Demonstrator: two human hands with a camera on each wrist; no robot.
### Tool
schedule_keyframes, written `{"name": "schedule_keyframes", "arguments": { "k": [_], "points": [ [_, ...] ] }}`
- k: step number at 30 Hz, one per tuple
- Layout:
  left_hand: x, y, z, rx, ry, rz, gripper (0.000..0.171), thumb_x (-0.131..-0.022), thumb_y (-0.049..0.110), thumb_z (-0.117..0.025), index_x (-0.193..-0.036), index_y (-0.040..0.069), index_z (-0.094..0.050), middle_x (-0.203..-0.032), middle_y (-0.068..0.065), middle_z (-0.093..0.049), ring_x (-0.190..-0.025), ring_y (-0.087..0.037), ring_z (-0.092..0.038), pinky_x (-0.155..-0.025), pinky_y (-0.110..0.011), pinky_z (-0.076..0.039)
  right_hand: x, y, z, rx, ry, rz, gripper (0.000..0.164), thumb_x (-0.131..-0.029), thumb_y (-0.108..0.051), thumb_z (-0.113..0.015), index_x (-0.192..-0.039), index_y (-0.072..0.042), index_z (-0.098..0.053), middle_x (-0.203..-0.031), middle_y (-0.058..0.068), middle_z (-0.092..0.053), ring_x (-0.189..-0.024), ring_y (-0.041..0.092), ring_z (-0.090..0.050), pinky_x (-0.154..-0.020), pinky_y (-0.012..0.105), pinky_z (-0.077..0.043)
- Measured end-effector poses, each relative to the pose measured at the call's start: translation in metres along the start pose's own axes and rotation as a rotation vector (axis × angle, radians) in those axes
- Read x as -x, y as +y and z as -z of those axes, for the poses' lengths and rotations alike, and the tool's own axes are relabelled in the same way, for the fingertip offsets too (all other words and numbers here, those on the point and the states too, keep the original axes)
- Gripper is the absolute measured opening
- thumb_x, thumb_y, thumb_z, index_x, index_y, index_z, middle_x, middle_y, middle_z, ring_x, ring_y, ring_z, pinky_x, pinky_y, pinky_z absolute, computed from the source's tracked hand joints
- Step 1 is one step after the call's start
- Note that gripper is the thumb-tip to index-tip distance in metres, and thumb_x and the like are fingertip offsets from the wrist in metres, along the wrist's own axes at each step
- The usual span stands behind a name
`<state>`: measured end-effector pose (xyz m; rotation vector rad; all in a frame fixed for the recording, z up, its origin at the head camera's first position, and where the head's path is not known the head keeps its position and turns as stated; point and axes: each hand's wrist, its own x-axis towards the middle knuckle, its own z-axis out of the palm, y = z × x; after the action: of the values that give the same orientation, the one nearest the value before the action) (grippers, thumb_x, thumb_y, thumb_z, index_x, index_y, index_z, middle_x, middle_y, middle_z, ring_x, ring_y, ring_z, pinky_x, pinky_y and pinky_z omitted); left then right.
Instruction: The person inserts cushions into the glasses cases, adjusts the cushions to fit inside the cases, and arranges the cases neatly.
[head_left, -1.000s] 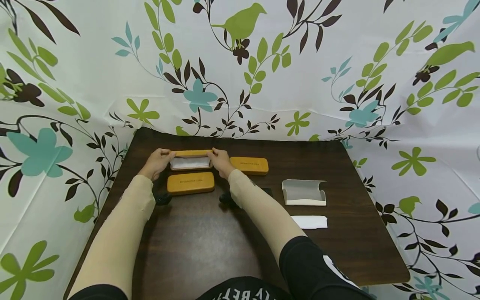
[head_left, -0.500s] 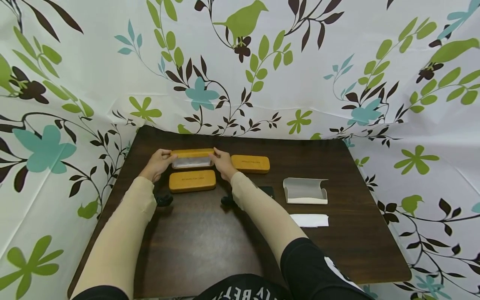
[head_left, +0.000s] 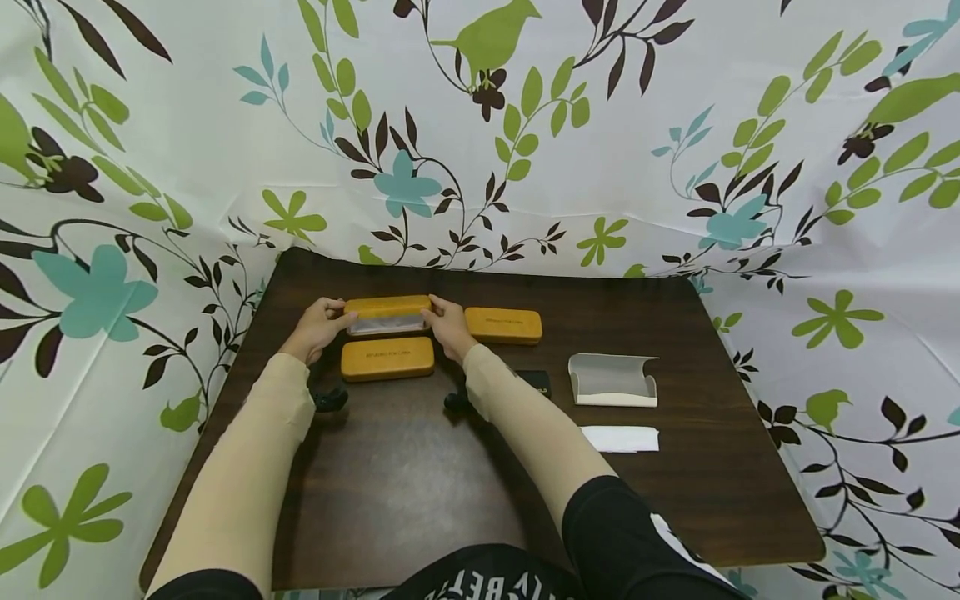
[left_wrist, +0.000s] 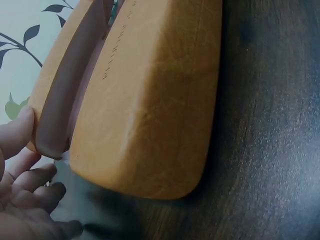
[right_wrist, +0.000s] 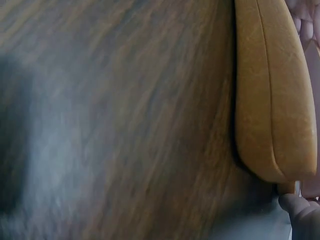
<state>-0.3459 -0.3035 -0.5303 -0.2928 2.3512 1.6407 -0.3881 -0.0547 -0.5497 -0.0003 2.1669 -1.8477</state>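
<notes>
An unlatched tan-yellow glasses case [head_left: 388, 307] lies at the table's far left, its lid raised partway and its pale inside showing at the front. My left hand [head_left: 315, 327] pinches the left end of the lid between thumb and finger. At the opposite end, my right hand [head_left: 450, 327] holds the lid's right corner. The left wrist view shows the left hand [left_wrist: 30, 190] with its thumb on the lid's outer edge. A closed matching glasses case [head_left: 387, 359] rests right in front. In the right wrist view, the right thumb [right_wrist: 302, 212] is partly cut off.
Another closed tan-yellow glasses case [head_left: 503, 325] lies just right of my right hand. Farther right are an open whitish curved-sided case [head_left: 613, 382] and a folded white strip [head_left: 621, 438]. A dark item [head_left: 535, 382] sits partly behind my right forearm. A patterned curtain [head_left: 480, 150] borders the table's back.
The lid of the rear case has tilted forward and down, so more of its yellow top shows and less of the pale inside. Both hands keep hold of it.
</notes>
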Motion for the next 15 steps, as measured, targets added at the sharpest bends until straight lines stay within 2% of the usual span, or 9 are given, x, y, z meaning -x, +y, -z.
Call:
{"name": "schedule_keyframes", "arguments": {
  "k": [3, 9, 15],
  "points": [
    [0.0, -0.0046, -0.0007, -0.017, 0.001, -0.012, 0.068, -0.097, 0.039, -0.056, -0.146, 0.001, -0.028, -0.16, -0.013, -0.017, -0.145, -0.039, -0.018, -0.114, -0.061, -0.017, 0.002, 0.0014, -0.001, 0.017, -0.004, -0.004, 0.055, -0.099, -0.017, -0.056, -0.15, -0.014, -0.036, -0.149, 0.006, -0.043, -0.124, 0.018, -0.053, -0.106, 0.037, -0.042],
    [0.0016, -0.0076, -0.0031, 0.052, 0.009, -0.026, 0.07, -0.096, 0.039, -0.057, -0.148, 0.003, -0.027, -0.153, -0.023, -0.03, -0.14, -0.039, -0.029, -0.114, -0.058, -0.021, 0.0033, 0.0013, 0.0001, 0.026, -0.015, 0.009, 0.055, -0.099, -0.016, -0.056, -0.15, -0.013, -0.036, -0.152, 0.005, -0.039, -0.133, 0.019, -0.044, -0.108, 0.038, -0.04],
    [0.0037, -0.0109, -0.0034, 0.094, 0.007, -0.053, 0.059, -0.099, 0.025, -0.056, -0.145, -0.001, -0.031, -0.152, -0.023, -0.03, -0.138, -0.037, -0.034, -0.114, -0.051, -0.027, 0.0058, 0.0054, 0.0008, 0.016, -0.052, 0.022, 0.055, -0.098, -0.012, -0.056, -0.15, -0.012, -0.036, -0.155, 0.002, -0.034, -0.141, 0.019, -0.033, -0.109, 0.035, -0.039]
  ]
}}
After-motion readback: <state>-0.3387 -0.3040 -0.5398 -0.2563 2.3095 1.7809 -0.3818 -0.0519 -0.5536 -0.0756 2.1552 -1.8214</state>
